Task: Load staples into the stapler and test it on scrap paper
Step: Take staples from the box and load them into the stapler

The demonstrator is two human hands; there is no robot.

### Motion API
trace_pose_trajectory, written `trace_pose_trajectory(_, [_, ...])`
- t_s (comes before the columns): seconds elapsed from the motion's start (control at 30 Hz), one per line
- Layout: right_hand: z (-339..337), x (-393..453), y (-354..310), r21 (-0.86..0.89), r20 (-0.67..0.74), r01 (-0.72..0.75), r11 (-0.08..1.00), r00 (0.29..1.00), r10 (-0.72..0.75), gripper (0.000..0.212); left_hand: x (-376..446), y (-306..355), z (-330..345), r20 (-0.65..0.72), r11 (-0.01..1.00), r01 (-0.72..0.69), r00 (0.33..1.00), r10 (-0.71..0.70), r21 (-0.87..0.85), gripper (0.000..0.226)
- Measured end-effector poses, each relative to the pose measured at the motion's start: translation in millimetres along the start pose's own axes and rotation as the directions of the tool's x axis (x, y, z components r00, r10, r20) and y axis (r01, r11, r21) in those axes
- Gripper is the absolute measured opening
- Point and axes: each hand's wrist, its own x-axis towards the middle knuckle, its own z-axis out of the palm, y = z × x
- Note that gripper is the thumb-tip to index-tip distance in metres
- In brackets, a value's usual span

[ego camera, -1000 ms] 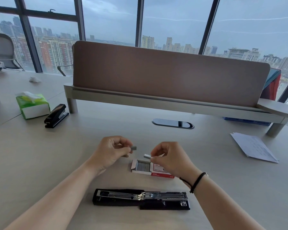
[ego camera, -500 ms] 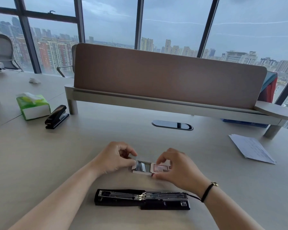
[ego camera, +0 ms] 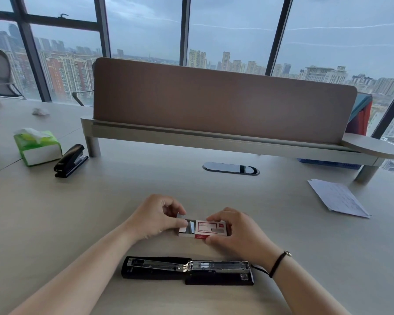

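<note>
Pale desk (ego camera: 100, 223) lies under everything, and nearest the person the stapler (ego camera: 187, 270) lies folded open just below both hands, its channel seemingly loaded. A second ago each hand pinched staples in the air; now the left hand (ego camera: 155, 218) and right hand (ego camera: 234, 233) close lightly on the staple box (ego camera: 203, 228), apparently sliding it shut. Scrap paper (ego camera: 338, 197) waits far right, windows beyond.

We see a matt, pale wood-grain desk (ego camera: 282, 235). On it lies the opened stapler (ego camera: 187, 270), its body matt black, its inner rail bright, shiny metal. The staple box (ego camera: 210, 228) looks like printed card, red and white, with grey metallic staples (ego camera: 190, 228) inside. The sheets of paper (ego camera: 338, 197) are matt white. The divider panel (ego camera: 223, 108) looks cloth-covered, brown.
</note>
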Motion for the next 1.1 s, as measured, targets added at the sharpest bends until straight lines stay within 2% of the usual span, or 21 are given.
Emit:
trace_pose_trajectory(0.2, [3, 4, 1, -0.019, -0.007, 0.035, 0.999, 0.999, -0.035, 0.044, 1, 2, 5, 0.022, 1.0, -0.001, 1.0, 0.001, 0.012, 0.029])
trace_pose_trajectory(0.43, [3, 4, 0, -0.04, 0.034, 0.079, 0.996, 0.996, -0.077, 0.042, 0, 11, 13, -0.048, 0.998, 0.027, 0.999, -0.025, 0.058, 0.027])
trace_pose_trajectory(0.63, [2, 2, 3, 0.01, 0.0, 0.046, 0.999, 0.999, -0.046, 0.051, 0, 14, 13, -0.062, 0.996, 0.064, 0.996, -0.06, 0.055, 0.023])
trace_pose_trajectory(0.87, [1, -1, 5, 0.002, -0.014, 0.022, 1.0, 1.0, -0.022, 0.051, -1, 11, 10, -0.059, 0.993, 0.075, 0.996, -0.07, 0.09, 0.023])
trace_pose_trajectory(1.0, [-5, -7, 4, 0.035, -0.013, 0.014, 0.999, 1.0, -0.014, 0.064, -3, 16, 7, -0.107, 0.993, 0.103, 0.988, -0.109, -0.056, 0.013])
trace_pose_trajectory(1.1, [-16, -16, 1, 0.041, -0.073, -0.005, 0.999, 0.997, 0.008, 0.053, -9, 29, 0, -0.149, 0.976, 0.103, 0.98, -0.133, -0.191, 0.003])
